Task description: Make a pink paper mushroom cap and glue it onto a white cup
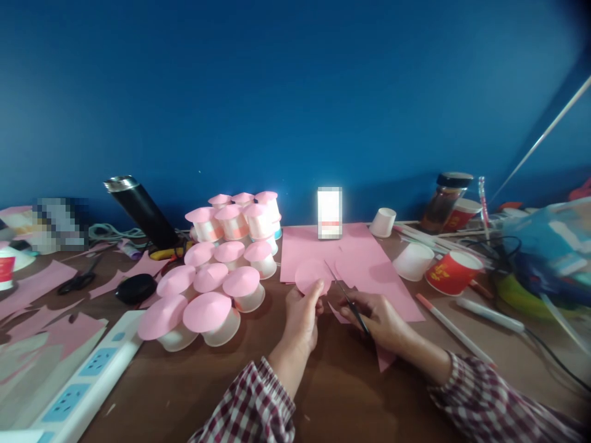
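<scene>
Left hand (302,317) pinches a round pink paper circle (312,275) at its bottom edge and holds it up above the brown wooden table (341,394). Right hand (378,317) is closed around small black scissors (347,296). Their thin blades point up and left, toward the circle's right edge.

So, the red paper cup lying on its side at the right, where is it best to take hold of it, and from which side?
Grip the red paper cup around its side wall, coming down from above. It lies tipped over with its open mouth facing right, so the rounded wall faces up and is free. A white cup lies close on its left, so a sideways approach looks crowded.
</scene>
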{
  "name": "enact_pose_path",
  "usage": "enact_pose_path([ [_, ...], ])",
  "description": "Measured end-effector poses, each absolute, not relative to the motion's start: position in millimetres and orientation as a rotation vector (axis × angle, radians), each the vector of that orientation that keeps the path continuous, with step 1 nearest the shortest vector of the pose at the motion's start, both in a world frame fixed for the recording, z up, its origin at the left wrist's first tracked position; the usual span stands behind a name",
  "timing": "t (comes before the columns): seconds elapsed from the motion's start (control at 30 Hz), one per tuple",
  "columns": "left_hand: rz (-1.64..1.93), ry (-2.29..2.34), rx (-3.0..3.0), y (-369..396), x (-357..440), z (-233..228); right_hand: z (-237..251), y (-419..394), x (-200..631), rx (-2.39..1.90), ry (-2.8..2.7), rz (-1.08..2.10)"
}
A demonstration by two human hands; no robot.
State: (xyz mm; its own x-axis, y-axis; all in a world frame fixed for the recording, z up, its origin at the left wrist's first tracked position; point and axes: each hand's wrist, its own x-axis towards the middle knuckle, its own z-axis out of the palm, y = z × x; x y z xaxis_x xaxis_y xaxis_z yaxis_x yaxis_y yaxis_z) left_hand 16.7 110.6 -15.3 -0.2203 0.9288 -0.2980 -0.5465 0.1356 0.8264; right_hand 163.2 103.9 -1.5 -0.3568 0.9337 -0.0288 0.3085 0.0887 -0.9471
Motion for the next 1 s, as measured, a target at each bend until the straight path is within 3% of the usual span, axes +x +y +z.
enact_pose_path([
  [1.0,1.479,1.119,0.498,112.7,13.7,-16.7,-14.6,110.6,168.4,-1.203,-1.556,1.355],
])
